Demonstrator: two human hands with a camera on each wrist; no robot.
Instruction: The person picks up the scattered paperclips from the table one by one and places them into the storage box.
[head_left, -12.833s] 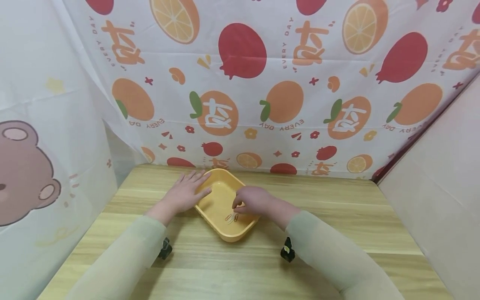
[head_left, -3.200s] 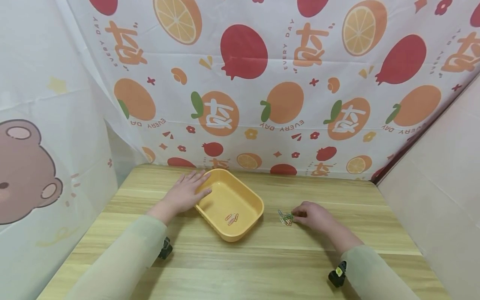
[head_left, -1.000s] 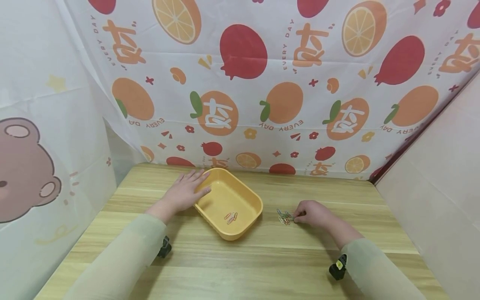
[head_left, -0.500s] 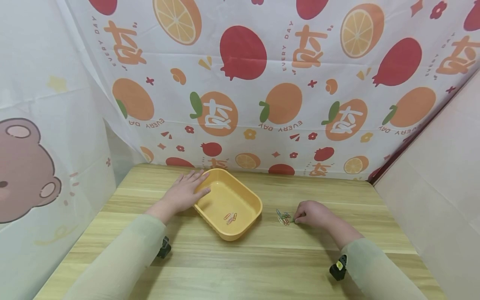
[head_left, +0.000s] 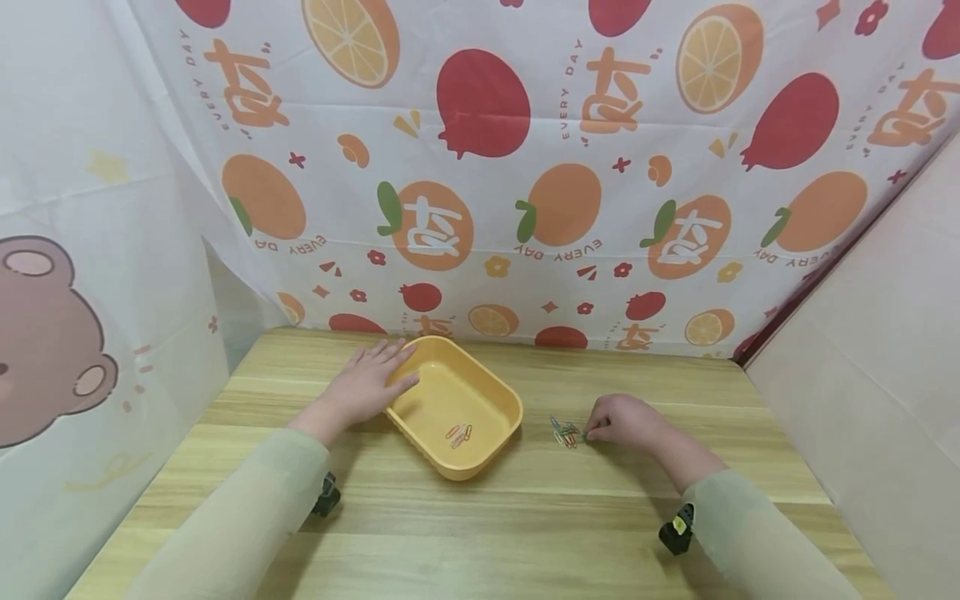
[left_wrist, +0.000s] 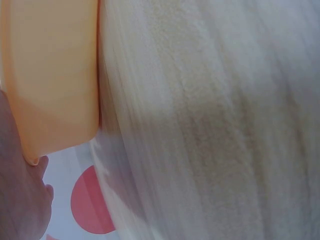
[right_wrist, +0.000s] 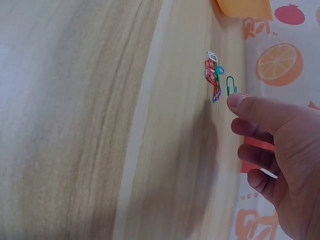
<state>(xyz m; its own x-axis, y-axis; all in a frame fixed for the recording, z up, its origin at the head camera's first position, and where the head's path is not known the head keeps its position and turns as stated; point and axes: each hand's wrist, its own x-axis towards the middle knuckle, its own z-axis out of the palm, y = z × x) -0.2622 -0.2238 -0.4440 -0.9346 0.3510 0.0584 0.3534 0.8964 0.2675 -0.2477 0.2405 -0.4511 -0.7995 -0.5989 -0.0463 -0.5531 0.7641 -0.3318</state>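
My left hand [head_left: 365, 385] rests with straight fingers on the far-left rim of a yellow plastic tray [head_left: 495, 385]. In the left wrist view its fingers [left_wrist: 25, 200] show at the tray's edge. Several pink, orange and red paper clips [head_left: 459, 435] lie inside the tray near its front corner. My right hand [head_left: 628, 423] pinches a green paper clip [right_wrist: 230, 84] between thumb and forefinger, its looped end sticking out past the fingertips. Right beside it, a small pile of mixed-colour paper clips [right_wrist: 212, 75] lies on the table, with white, red, blue and green ones among them.
The wood-grain table [head_left: 480, 542] carries the tray and the pile. A white cloth with fruit prints [head_left: 487, 208] hangs behind its back edge. White panels stand at both sides, the left one [head_left: 45, 333] printed with a bear.
Earlier my right hand was over the paper clips in the tray; since then it has moved right to the table pile and now pinches a green paper clip. The left hand has stayed on the rim.
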